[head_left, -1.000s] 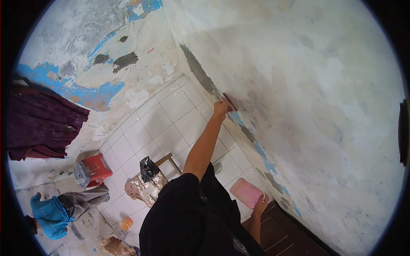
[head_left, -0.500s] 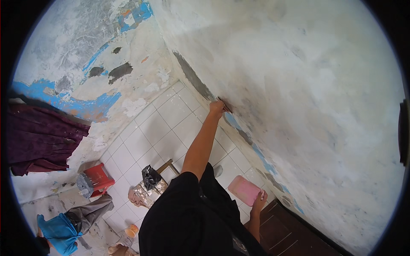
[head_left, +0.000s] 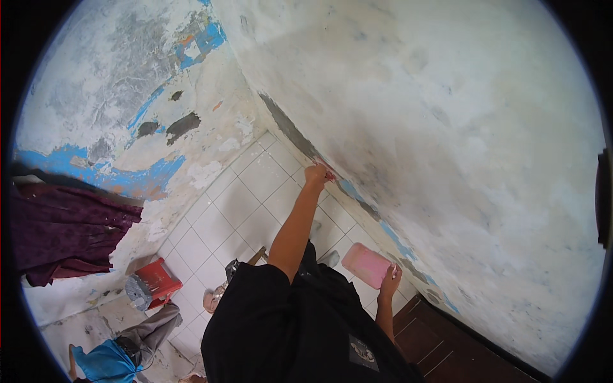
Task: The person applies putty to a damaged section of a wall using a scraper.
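Grey plaster runs as a dark, damp-looking band (head_left: 290,131) along the foot of the wall (head_left: 447,127), and we read it as the stretch already worked; from where our left hand (head_left: 316,173) presses, the band gives way to bare flecks of old blue paint (head_left: 389,233) that carry on along the base toward the dark wooden door (head_left: 440,345), so by our judgement a good share is left. Our left hand is closed around a small reddish tool (head_left: 327,171), its edge touching the wall just above the floor line; what kind of tool it is we cannot tell. Our right hand (head_left: 391,281) hangs lower, near the wall's base, fingers gripping a pink flat board (head_left: 365,264) held tilted, just beside the wall.

Away from the wall, white floor tiles (head_left: 236,204) spread out. On them, well apart from the wall, sit a red plastic stool (head_left: 156,281) and a blue cloth (head_left: 105,360), and a purple garment (head_left: 57,230) hangs farther off. Some shiny clutter (head_left: 223,287) lies near our legs, too small to name. Nothing stands between our hands and the wall's base.
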`<action>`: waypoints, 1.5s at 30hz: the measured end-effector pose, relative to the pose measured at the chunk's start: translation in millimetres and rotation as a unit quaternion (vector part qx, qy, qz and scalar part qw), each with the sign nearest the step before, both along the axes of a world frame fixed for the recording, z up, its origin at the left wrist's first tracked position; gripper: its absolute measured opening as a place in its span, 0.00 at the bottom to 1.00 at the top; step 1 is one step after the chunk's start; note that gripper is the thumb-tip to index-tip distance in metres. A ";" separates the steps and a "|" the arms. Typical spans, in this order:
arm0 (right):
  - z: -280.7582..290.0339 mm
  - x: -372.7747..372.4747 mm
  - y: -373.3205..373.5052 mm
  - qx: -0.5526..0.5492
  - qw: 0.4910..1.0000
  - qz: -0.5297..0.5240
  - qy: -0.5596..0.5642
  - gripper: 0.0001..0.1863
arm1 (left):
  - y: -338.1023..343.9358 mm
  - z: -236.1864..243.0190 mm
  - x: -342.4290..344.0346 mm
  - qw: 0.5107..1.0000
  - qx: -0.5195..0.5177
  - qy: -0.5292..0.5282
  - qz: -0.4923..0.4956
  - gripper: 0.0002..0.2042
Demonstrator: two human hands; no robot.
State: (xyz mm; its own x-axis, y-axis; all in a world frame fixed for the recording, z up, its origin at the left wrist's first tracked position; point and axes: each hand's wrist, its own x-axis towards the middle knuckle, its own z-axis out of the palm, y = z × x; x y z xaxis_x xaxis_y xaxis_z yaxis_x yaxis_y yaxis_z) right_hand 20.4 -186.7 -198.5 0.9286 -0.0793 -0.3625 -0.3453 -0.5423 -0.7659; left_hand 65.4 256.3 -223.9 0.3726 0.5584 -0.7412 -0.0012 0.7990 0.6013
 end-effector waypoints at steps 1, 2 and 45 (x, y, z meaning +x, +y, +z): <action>3.9 -1.6 12.2 0.010 1.000 0.011 -0.007 0.25 | 6.4 -15.8 -2.5 1.000 0.006 -0.007 0.007 0.06; 3.8 -0.1 13.7 0.008 1.000 0.004 -0.010 0.25 | 0.0 -18.9 9.9 1.000 0.004 -0.010 0.000 0.06; 21.3 12.4 169.4 0.070 0.995 0.014 -0.069 0.21 | 49.2 181.6 -91.7 0.932 0.298 -0.029 -0.204 0.06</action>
